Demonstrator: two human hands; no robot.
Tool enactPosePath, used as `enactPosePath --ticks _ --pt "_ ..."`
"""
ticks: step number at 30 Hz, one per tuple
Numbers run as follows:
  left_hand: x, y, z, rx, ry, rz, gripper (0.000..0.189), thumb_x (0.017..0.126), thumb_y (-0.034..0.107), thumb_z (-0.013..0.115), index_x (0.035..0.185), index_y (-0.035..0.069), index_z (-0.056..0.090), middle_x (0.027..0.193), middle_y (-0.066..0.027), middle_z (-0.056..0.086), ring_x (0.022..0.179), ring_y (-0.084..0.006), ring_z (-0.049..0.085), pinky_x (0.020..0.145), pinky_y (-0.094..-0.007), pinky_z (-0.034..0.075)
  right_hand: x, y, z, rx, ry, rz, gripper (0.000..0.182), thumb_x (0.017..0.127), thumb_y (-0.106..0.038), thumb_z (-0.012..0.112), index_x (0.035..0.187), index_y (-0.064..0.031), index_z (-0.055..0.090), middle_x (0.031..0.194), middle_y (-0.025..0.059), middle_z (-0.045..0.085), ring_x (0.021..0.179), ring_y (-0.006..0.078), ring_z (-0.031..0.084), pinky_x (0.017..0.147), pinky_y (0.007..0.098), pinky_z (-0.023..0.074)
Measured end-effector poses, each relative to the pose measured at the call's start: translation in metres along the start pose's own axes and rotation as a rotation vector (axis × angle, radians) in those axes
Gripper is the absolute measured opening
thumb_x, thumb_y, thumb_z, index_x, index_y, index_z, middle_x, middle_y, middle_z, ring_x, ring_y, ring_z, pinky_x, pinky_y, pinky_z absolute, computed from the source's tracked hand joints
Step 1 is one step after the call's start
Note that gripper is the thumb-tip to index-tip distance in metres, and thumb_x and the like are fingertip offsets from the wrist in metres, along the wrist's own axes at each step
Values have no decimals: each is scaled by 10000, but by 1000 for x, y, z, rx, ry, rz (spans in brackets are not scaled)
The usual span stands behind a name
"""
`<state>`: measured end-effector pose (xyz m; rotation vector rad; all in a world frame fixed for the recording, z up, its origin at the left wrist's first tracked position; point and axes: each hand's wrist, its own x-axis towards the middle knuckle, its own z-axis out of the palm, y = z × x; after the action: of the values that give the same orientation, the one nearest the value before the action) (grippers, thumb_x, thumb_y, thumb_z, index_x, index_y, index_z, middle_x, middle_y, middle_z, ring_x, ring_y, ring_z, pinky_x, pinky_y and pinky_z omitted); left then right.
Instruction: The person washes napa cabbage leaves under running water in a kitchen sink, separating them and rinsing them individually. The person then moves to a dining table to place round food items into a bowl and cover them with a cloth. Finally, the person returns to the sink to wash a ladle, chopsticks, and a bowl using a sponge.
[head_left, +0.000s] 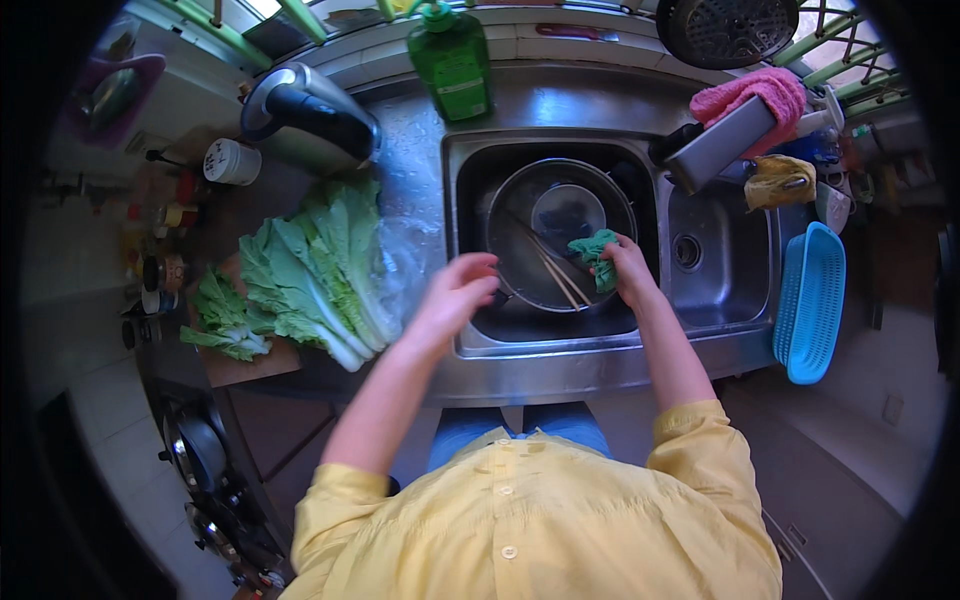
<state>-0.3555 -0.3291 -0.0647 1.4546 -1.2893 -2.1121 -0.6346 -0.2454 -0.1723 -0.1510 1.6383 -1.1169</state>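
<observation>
My right hand (628, 268) grips a green cloth (596, 259) over the right side of a large round metal pan (517, 281) in the left sink basin. A pair of wooden chopsticks (559, 276) leans in the pan, beside a round pale dish (566, 206) with something dark in it. My left hand (459, 289), slightly blurred, hovers by the basin's left rim with fingers parted and nothing seen in them. The dark handle (501, 298) of the pan shows just beyond its fingertips.
Leafy greens (315, 262) lie left of the basin, below an electric kettle (311, 116). A green pump bottle (452, 71) stands behind the sink. To the right are the small basin (724, 277), a metal container (720, 142) with a pink towel (750, 97), and a blue plastic basket (810, 304).
</observation>
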Motion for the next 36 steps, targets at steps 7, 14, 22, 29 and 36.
enactPosePath --ticks 7,14,22,29,36 --pt "165 -152 128 -606 304 -412 201 838 69 618 1026 18 569 813 -57 584 756 -199 605 732 -322 524 14 -12 -35 -92 -75 -137 503 765 -31 522 1267 -33 487 1043 113 595 854 192 608 694 302 527" --pt "184 -178 142 -995 120 -588 72 894 52 521 954 14 529 868 -120 619 860 -306 649 833 -492 533 14 -25 -42 -21 -188 -31 493 808 -41 506 1298 -29 454 1069 113 591 876 215 619 744 339 537" --pt "73 -102 121 -1019 146 -370 198 978 67 422 1169 119 432 782 -50 542 665 -177 570 662 -391 569 -16 -65 -36 357 -67 -141 405 857 -230 619 1200 -45 512 995 83 620 784 174 611 608 323 518" --pt "18 -71 116 -759 -120 -226 362 1016 146 383 1362 242 336 775 -26 505 484 -77 389 410 -189 325 23 -99 -50 320 161 -189 441 804 -462 712 985 -81 584 785 46 620 629 160 598 491 298 453" --pt "7 -57 107 -653 -146 -155 272 1011 160 421 1265 75 462 758 -32 521 471 -43 347 383 -165 270 36 -101 -38 411 230 -150 378 851 -380 624 1008 -39 581 783 83 617 612 203 603 468 319 447"
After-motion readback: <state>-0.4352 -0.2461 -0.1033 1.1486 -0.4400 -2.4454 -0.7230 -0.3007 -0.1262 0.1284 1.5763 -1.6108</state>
